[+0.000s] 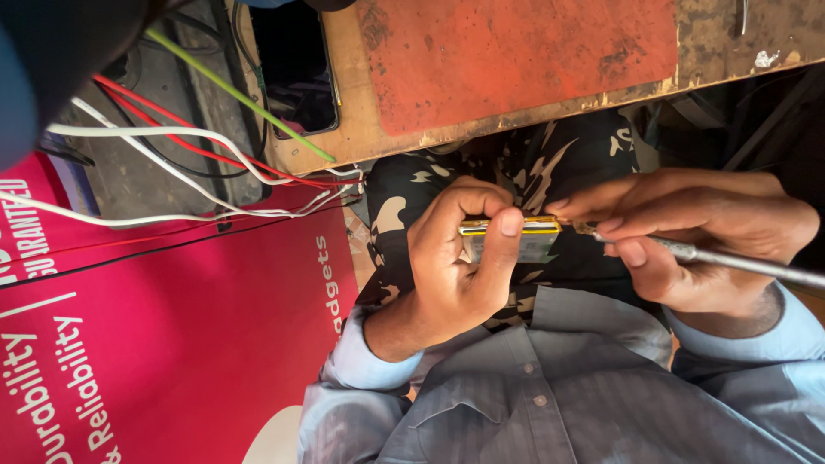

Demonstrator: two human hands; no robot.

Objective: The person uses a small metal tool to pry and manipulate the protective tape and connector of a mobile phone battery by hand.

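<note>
The left hand [455,258] is clamped on a small flat battery pack [516,238], a thin rectangular slab with a silvery foil face and a yellow strip along its upper edge. The thumb presses over the top edge and the curled fingers back it from behind. The pack sits between both hands, held in the air over the person's lap, just below the near edge of the bench [516,77].

The right hand [687,232] grips a slim metal tool [739,262], a smooth grey rod running off to the right; its tip meets the right end of the pack, though the exact contact is hidden by the fingertips.

The bench is rough wood with a worn, flaking red-orange surface and a chipped edge. Red, white and black wires [189,155] trail from its left corner, with a thin green rod [241,94] lying slantwise across it. Below lies a glossy magenta sheet [172,344] with white print. The person wears a light blue ribbed shirt [533,395] and camouflage trousers [559,155].
</note>
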